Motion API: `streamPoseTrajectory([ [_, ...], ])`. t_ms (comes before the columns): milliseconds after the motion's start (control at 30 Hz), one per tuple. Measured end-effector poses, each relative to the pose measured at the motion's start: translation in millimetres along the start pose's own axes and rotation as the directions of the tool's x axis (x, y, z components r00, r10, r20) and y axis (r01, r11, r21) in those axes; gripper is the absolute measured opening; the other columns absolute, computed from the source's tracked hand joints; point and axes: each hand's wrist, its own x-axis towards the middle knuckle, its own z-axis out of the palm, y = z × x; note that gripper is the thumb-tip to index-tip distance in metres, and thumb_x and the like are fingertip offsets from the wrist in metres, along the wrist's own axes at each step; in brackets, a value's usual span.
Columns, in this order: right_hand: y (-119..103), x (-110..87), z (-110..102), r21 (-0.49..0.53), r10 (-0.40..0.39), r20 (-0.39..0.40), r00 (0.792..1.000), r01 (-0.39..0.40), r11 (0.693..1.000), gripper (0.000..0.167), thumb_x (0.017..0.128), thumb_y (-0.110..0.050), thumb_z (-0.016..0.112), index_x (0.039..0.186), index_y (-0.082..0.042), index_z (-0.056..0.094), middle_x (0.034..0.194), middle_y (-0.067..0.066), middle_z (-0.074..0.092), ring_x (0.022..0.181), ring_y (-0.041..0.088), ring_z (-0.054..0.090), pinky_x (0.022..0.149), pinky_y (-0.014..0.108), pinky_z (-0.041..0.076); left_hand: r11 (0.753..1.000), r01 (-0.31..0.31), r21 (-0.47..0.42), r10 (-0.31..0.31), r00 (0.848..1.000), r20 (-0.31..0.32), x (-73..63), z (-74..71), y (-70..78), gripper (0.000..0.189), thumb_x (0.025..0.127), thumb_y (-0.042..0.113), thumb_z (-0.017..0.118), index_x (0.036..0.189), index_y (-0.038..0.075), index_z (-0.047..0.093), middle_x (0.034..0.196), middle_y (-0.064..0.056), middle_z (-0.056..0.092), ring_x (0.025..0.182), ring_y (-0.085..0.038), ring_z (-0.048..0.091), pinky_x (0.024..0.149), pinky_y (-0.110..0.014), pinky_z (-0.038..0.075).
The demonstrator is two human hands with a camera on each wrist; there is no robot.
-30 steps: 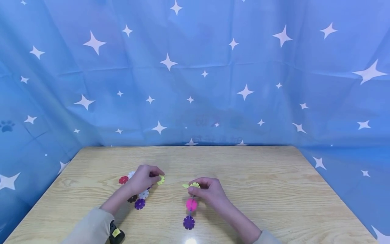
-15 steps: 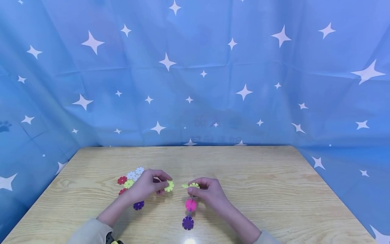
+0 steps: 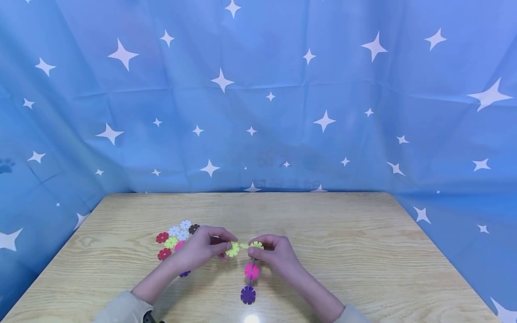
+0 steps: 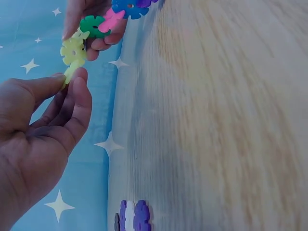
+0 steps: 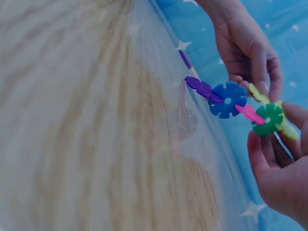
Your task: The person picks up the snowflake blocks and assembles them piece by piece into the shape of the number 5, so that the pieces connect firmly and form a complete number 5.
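In the head view my left hand point(image 3: 199, 247) pinches a yellow notched plastic disc point(image 3: 232, 249) between thumb and fingertips. My right hand point(image 3: 278, 254) holds the top of a chain of interlocked discs. Two yellow discs, one seen edge-on point(image 3: 244, 246), are at that top end. A green disc point(image 5: 268, 119), a pink disc point(image 3: 251, 271), a blue disc point(image 5: 227, 100) and a purple disc point(image 3: 248, 294) follow down the chain. The left hand's disc is right at the edge-on yellow one; I cannot tell whether they are slotted together.
Loose discs lie in a group at left on the wooden table point(image 3: 343, 233): red point(image 3: 162, 237), white point(image 3: 185, 224), yellow point(image 3: 170, 242), black point(image 3: 194, 229) and others, partly behind the left hand. A blue star-patterned cloth point(image 3: 258, 112) hangs behind the table.
My left hand has carried its yellow disc from the loose group rightward to the chain's top end. More of the loose discs show now. The right hand has stayed almost still.
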Motion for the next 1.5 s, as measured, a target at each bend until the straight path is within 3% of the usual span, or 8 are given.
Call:
streamPoseTrajectory([
  [200, -1.5, -0.8, 0.9, -0.014, 0.003, -0.001, 1.0, -0.003, 1.0, 0.032, 0.089, -0.012, 0.08, 0.114, 0.006, 0.072, 0.096, 0.01, 0.073, 0.085, 0.017, 0.067, 0.078, 0.027, 0.057, 1.0, -0.012, 0.016, 0.012, 1.0, 0.003, -0.3, 0.2, 5.6, 0.024, 0.098, -0.002, 0.062, 0.121, -0.007, 0.068, 0.101, -0.011, 0.071, 0.085, -0.039, 0.07, 0.075, -0.038, 0.062],
  [600, -3.6, 1.1, -7.3, -0.099, -0.002, 0.034, 0.999, 0.005, 0.995, 0.026, 0.089, -0.017, 0.081, 0.109, 0.0, 0.076, 0.09, 0.004, 0.073, 0.082, 0.018, 0.065, 0.071, 0.026, 0.054, 0.999, 0.006, 0.05, -0.006, 1.0, 0.009, -1.3, 2.6, 5.8, 0.025, 0.097, -0.002, 0.064, 0.12, 0.002, 0.072, 0.103, -0.007, 0.071, 0.087, -0.036, 0.07, 0.077, -0.044, 0.061],
  [967, -0.3, 0.3, -6.9, -0.078, 0.002, 0.069, 0.998, 0.003, 0.997, 0.026, 0.089, -0.015, 0.081, 0.109, 0.002, 0.076, 0.088, 0.005, 0.074, 0.081, 0.017, 0.066, 0.072, 0.028, 0.056, 0.997, -0.018, 0.073, 0.017, 1.0, 0.019, -2.1, 1.3, 5.8, 0.024, 0.097, -0.001, 0.064, 0.119, 0.003, 0.073, 0.095, -0.005, 0.071, 0.085, -0.038, 0.069, 0.074, -0.044, 0.061],
  [1100, -1.2, -0.8, -6.7, -0.065, 0.004, 0.085, 0.996, 0.001, 0.998, 0.027, 0.089, -0.015, 0.081, 0.109, 0.002, 0.076, 0.088, 0.005, 0.074, 0.082, 0.017, 0.066, 0.074, 0.029, 0.057, 0.998, -0.027, 0.062, 0.025, 0.999, 0.026, -2.3, 0.7, 6.3, 0.023, 0.097, -0.002, 0.064, 0.119, -0.002, 0.071, 0.096, -0.006, 0.07, 0.084, -0.036, 0.069, 0.075, -0.044, 0.061],
  [1333, -3.0, -2.8, -4.4, -0.043, -0.008, 0.116, 0.993, 0.013, 0.999, 0.025, 0.091, -0.013, 0.079, 0.11, 0.002, 0.076, 0.093, 0.007, 0.074, 0.083, 0.016, 0.066, 0.075, 0.027, 0.058, 0.996, -0.009, 0.085, 0.006, 0.999, 0.036, -3.5, 1.4, 5.5, 0.023, 0.098, -0.001, 0.064, 0.119, 0.0, 0.072, 0.097, -0.004, 0.07, 0.082, -0.027, 0.068, 0.074, -0.041, 0.061],
  [1500, -3.8, -3.8, -4.8, -0.039, -0.013, 0.125, 0.992, 0.018, 0.999, 0.024, 0.092, -0.013, 0.078, 0.111, 0.002, 0.076, 0.094, 0.008, 0.075, 0.085, 0.017, 0.067, 0.076, 0.026, 0.057, 0.998, -0.009, 0.064, 0.007, 0.999, 0.044, -3.5, 1.9, 5.9, 0.023, 0.098, -0.002, 0.063, 0.119, -0.001, 0.072, 0.1, -0.005, 0.071, 0.084, -0.03, 0.069, 0.074, -0.038, 0.061],
])
